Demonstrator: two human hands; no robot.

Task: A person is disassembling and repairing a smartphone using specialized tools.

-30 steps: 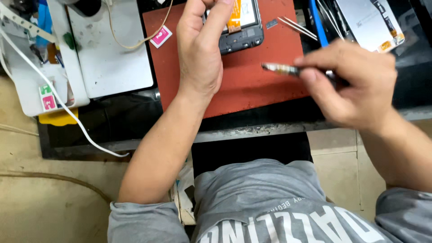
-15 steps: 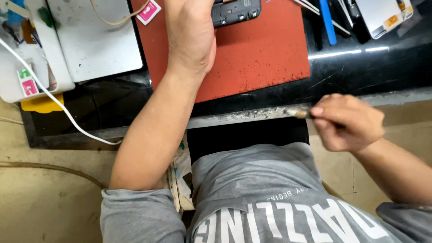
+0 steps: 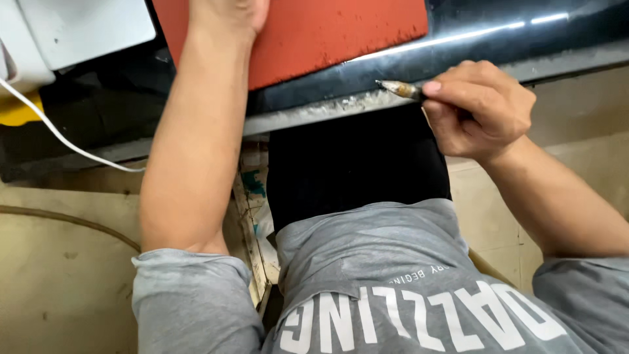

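My right hand (image 3: 481, 108) is closed around a thin metal tool (image 3: 398, 88). The tool's pointed tip touches the worn front edge of the black worktable (image 3: 314, 110). My left hand (image 3: 229, 12) lies on a red mat (image 3: 341, 33) at the top of the view. Only its heel and wrist show. The fingers are cut off by the frame, so whatever they hold is hidden. My left forearm runs down from the mat to my grey sleeve.
A white device (image 3: 85, 26) sits at the top left on the table, with a white cable (image 3: 65, 141) trailing off it over the edge. A yellow object (image 3: 16, 111) pokes out at the far left. Below the table are my grey shirt and a beige floor.
The view has tilted down, so the phone under my left hand has left the frame. My right hand has come from over the mat to the table's front edge with the tool.
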